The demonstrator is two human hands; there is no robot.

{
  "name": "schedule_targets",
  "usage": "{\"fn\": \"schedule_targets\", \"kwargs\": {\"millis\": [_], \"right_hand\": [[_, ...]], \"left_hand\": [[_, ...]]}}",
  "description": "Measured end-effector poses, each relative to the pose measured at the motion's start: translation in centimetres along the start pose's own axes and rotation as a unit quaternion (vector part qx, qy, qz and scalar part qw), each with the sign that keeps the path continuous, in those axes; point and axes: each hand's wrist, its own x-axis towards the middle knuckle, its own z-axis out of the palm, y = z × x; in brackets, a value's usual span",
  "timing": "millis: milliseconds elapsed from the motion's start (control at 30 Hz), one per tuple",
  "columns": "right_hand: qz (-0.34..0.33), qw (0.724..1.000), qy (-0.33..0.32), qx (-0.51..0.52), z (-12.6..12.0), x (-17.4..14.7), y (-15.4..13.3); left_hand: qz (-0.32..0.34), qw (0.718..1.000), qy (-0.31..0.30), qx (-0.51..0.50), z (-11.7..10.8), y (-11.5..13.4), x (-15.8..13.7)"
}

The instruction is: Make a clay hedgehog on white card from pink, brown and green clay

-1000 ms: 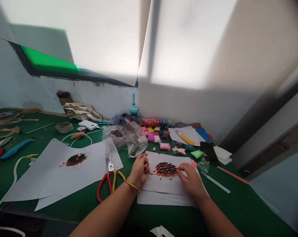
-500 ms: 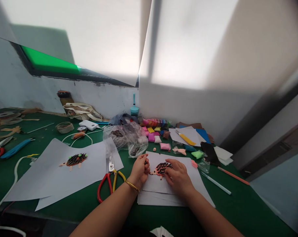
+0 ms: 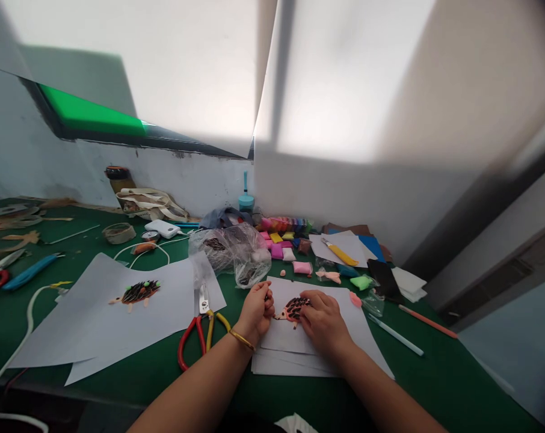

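Observation:
A pink clay hedgehog (image 3: pixel 294 308) with rows of dark, seed-like spines lies on a stack of white paper (image 3: pixel 281 355). My right hand (image 3: pixel 324 319) reaches over its right half, fingers bent together and touching the spines; whatever is between the fingertips is hidden. Left of the hedgehog's snout, my left hand (image 3: pixel 257 310) is curled closed on the paper's edge. A small dark bit shows among its fingers, too small to name. A second hedgehog (image 3: pixel 139 292), with green and orange dots on dark spines, rests on white sheets (image 3: pixel 159 322) to the left.
Red-and-yellow-handled scissors (image 3: pixel 203 325) lie left of my left forearm. Behind the paper are a clear plastic bag (image 3: pixel 230 249) and several clay packets (image 3: pixel 302 268). A yellow cutter (image 3: pixel 340 251), a pale pen (image 3: pixel 396 334) and an orange stick (image 3: pixel 428 321) lie to the right.
My right hand has shifted slightly left, its fingers drawn closer together and lower over the hedgehog's spines. My left hand stays in place.

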Motion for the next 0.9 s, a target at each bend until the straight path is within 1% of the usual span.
{"fn": "schedule_targets", "kwargs": {"millis": [233, 367, 467, 567, 633, 667, 767, 833, 900], "right_hand": [[0.001, 1.000, -0.005, 0.003, 0.1, -0.2, -0.1], [0.027, 0.999, 0.001, 0.034, -0.3, -0.6, 0.4], [0.065, 0.995, 0.040, 0.068, -0.5, -1.1, 1.7], [0.113, 0.983, 0.094, 0.108, -0.2, -1.6, 4.0], [0.155, 0.973, 0.101, 0.136, 0.2, -2.0, 5.6], [0.178, 0.967, 0.099, 0.151, 0.4, -2.1, 6.4], [0.228, 0.951, 0.086, 0.193, 1.0, -2.5, 8.1], [0.235, 0.946, 0.073, 0.212, 1.1, -2.7, 8.4], [0.218, 0.949, 0.050, 0.224, 1.0, -2.8, 8.1]], "left_hand": [[0.002, 1.000, -0.005, 0.001, -0.3, -0.2, 0.3], [0.007, 1.000, -0.009, 0.007, -0.3, -0.2, 0.2], [0.017, 0.999, -0.009, 0.031, -0.2, -0.2, 0.0], [0.046, 0.992, -0.013, 0.116, 0.1, -0.3, -0.2], [0.083, 0.973, -0.022, 0.213, 0.1, -0.4, -0.1], [0.111, 0.957, -0.031, 0.268, 0.1, -0.6, -0.1], [0.190, 0.887, -0.070, 0.416, -0.2, -1.0, 0.0], [0.215, 0.845, -0.105, 0.478, -0.3, -1.2, -0.2], [0.217, 0.817, -0.133, 0.517, -0.4, -1.3, -0.6]]}}
